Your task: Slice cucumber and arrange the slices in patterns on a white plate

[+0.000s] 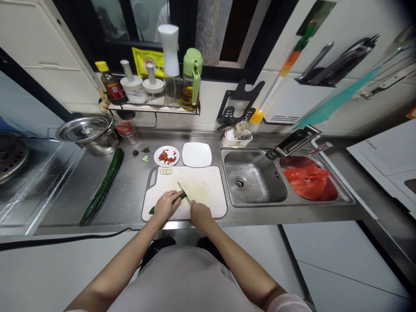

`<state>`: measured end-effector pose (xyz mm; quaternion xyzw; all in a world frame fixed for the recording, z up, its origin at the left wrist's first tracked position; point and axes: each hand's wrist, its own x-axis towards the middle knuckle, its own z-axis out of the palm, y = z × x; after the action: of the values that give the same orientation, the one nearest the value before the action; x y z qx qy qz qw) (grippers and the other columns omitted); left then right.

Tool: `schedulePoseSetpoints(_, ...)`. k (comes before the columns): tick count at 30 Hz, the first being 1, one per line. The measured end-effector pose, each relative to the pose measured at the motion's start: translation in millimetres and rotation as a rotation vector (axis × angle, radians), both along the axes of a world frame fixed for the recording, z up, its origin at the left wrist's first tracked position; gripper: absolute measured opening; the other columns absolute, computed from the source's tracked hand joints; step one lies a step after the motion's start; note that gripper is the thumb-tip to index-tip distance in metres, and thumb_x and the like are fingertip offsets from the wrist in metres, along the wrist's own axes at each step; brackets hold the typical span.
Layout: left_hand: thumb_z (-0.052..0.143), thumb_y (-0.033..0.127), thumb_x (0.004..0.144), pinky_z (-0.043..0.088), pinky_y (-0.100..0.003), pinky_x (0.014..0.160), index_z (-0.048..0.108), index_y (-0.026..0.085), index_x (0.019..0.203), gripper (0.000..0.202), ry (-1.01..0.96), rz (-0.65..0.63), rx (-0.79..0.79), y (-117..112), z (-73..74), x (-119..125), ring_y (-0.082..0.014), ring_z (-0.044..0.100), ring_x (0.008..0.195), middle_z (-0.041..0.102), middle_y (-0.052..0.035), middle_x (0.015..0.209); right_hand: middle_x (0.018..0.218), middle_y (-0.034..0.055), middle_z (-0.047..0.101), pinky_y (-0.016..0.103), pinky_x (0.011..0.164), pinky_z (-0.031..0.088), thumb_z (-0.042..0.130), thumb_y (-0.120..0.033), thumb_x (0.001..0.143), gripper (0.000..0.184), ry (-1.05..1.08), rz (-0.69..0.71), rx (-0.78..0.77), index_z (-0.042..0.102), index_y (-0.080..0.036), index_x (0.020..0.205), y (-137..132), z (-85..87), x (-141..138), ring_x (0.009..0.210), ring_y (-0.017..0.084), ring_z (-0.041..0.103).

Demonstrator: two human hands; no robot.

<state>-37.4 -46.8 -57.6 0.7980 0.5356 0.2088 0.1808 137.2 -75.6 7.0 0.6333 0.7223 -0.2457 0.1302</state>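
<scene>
On the white cutting board [208, 186] lies a piece of dark green cucumber [152, 210], part of it covered by my left hand [165, 206]. The left fingers curl over the cucumber and press it to the board. My right hand [199, 214] is closed round the handle of a knife [185, 193]. The blade slants away to the left and meets the cucumber's right end, close to my left fingertips. A few pale cucumber slices [166, 171] lie in a row at the board's top left corner.
Behind the board stand a plate of chopped red pieces [167, 156] and a white square plate [196, 154]. A whole cucumber [102, 186] lies left, near a lidded steel pot [89, 133]. To the right is a sink [255, 177] with a red plastic bag [307, 181] in its side basin.
</scene>
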Motion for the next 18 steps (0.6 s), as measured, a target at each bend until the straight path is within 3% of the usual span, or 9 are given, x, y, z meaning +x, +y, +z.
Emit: schedulePoseSetpoints(18, 0.049, 0.032, 0.091, 0.048, -0.031, 0.086, 0.065, 0.026, 0.118, 0.031, 0.017, 0.006, 0.004, -1.4, 1.3, 0.9, -0.0180, 0.060, 0.095, 0.067, -0.0040, 0.104, 0.093, 0.0132, 0.068, 0.030, 0.077, 0.048, 0.035, -0.013, 0.092, 0.026, 0.041, -0.021, 0.060, 0.051, -0.015, 0.111, 17.2, -19.9, -14.5, 0.093, 0.022, 0.066)
